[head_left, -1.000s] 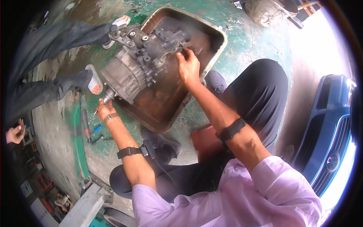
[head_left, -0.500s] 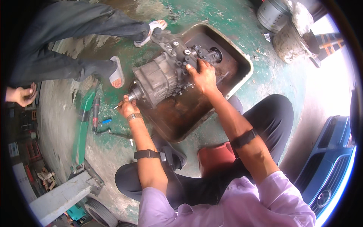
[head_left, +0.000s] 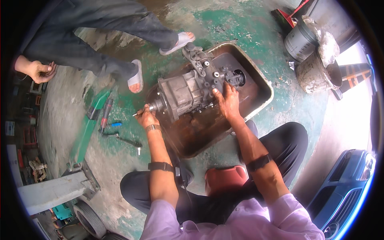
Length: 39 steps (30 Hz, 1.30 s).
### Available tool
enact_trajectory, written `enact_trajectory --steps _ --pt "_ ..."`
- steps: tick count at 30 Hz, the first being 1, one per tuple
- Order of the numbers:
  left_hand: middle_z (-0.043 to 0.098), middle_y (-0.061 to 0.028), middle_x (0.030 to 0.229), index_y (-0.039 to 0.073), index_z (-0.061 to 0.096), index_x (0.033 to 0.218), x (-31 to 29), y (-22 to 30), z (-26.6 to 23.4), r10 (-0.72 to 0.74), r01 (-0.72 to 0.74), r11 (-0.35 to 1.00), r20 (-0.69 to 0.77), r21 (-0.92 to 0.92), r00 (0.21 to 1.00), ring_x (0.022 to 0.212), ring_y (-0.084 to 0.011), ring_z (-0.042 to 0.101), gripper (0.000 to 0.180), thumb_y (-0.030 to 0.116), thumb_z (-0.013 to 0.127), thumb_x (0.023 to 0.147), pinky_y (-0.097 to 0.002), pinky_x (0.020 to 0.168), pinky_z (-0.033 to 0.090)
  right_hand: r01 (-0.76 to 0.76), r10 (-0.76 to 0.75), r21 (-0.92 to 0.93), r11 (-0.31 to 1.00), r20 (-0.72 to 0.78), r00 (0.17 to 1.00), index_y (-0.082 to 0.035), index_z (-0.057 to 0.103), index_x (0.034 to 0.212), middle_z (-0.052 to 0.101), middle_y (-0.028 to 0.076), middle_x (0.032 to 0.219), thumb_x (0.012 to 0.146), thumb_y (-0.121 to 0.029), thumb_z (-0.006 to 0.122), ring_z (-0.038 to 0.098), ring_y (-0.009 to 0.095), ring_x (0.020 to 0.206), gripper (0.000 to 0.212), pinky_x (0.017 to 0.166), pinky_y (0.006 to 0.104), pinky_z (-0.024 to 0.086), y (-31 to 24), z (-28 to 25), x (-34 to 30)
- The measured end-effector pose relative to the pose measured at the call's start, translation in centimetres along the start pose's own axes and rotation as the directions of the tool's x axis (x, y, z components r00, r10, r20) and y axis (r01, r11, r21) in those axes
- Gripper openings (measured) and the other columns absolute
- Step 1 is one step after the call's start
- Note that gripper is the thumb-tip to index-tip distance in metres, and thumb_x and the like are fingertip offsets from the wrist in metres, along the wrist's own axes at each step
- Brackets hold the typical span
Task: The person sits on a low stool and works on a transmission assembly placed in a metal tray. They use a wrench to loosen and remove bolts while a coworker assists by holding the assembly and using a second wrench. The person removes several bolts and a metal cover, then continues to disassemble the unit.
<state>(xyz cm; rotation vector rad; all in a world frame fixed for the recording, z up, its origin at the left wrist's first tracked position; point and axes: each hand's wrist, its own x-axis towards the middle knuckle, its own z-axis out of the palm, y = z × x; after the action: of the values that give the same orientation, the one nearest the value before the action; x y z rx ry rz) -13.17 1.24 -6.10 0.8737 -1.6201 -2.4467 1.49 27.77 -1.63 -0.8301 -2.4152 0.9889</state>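
The gearbox (head_left: 182,94) lies in the tray (head_left: 200,134); my left hand (head_left: 149,117) holds its shaft (head_left: 158,105); I can't tell whether my right hand (head_left: 229,105) grips. Feet (head_left: 136,80) stand leftward; floor (head_left: 283,82) separates tray and bucket (head_left: 314,74).

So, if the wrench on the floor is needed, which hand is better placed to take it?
Probably the left hand: it is at the shaft of the gearbox, nearer to the wrench. The right hand touches the gearbox farther away, over the tray.

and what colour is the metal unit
The metal unit is mostly dull grey; the head view shows it best.
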Motion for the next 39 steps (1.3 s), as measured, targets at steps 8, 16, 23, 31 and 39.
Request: enact_trajectory --steps 8,16,23,31,39 --pt "0.058 -0.0091 0.097 0.007 0.042 0.103 -0.3 -0.3 0.1 0.058 -0.057 0.998 -0.034 0.014 0.998 0.084 -0.0200 0.059 0.028 -0.003 0.059 0.083 -0.0406 0.070 0.048 0.120 -0.123 -0.035 0.992 -0.112 0.986 0.007 0.051 0.117 0.054 0.027 0.112 0.082 -0.041 0.063 0.051 0.043 0.099 0.060 0.088 0.0468 0.040 0.2 0.4 -0.1" --pt "0.055 0.0040 0.091 0.020 0.040 0.095 -0.4 0.1 -0.3 -0.004 0.003 1.000 -0.050 -0.016 0.999 0.085 -0.0146 0.059 0.033 0.006 0.066 0.080 -0.0406 0.075 0.044 0.060 -0.057 0.041 0.997 -0.078 0.995 0.002 0.050 0.122 0.053 0.025 0.118 0.088 -0.035 0.055 0.049 0.042 0.103 0.051 0.091 0.0463 0.037 0.4 0.5 -0.3" --pt "0.060 -0.0102 0.091 0.004 0.050 0.104 0.7 0.0 -0.4 -0.104 0.107 0.994 -0.162 0.010 0.981 0.077 -0.0233 0.064 0.027 0.016 0.061 0.082 -0.0417 0.056 0.053 0.026 -0.035 -0.049 0.998 -0.204 0.978 0.001 0.056 0.116 0.057 0.021 0.113 0.088 -0.026 0.054 0.050 0.040 0.099 0.040 0.089 0.0442 0.040 0.3 1.9 -0.5" --pt "0.059 -0.0151 0.094 0.003 0.049 0.110 1.5 -1.1 -3.0 -0.159 0.165 0.986 -0.174 0.019 0.972 0.078 -0.0288 0.063 0.030 0.016 0.056 0.084 -0.0497 0.065 0.054 0.058 -0.061 -0.017 0.998 -0.204 0.977 -0.001 0.059 0.113 0.059 0.017 0.110 0.082 -0.021 0.060 0.051 0.037 0.099 0.037 0.088 0.0424 0.042 -1.4 2.1 0.9" --pt "0.058 -0.0137 0.099 0.008 0.050 0.111 3.2 -3.0 -6.3 -0.256 0.237 0.966 -0.238 -0.108 0.937 0.084 -0.0312 0.061 0.028 0.020 0.054 0.086 -0.0560 0.079 0.047 0.142 -0.145 -0.045 0.989 -0.055 0.988 -0.001 0.062 0.111 0.061 0.016 0.109 0.084 -0.026 0.058 0.054 0.036 0.095 0.037 0.086 0.0404 0.043 -3.8 2.9 4.3"
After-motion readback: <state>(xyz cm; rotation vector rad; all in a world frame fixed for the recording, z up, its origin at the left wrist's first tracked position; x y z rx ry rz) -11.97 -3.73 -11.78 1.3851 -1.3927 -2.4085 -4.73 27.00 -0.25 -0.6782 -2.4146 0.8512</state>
